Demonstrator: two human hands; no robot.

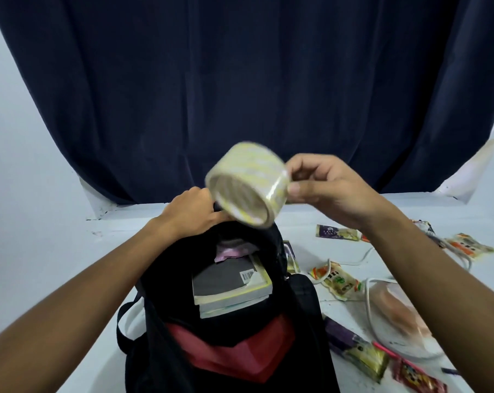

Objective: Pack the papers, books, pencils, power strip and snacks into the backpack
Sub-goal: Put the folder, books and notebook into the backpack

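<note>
The black backpack (228, 321) is standing open on the white desk (84, 293), with books (228, 287) sitting inside. The left hand (191, 214) is gripping the bag's top edge. The right hand (325, 188) is pinching a tape roll (247, 184) above the opening. Snacks (336, 280) are lying beside the bag.

I see the backpack (228, 330) at 6 o'clock on the table (78, 279), books (228, 290) stacked inside it. My left hand (194, 214) grips its far rim at 12; my right hand (333, 188) holds a tape roll (247, 184) above the opening. Snack packets (336, 279) and a cable (370, 304) lie at 3 o'clock.
</note>
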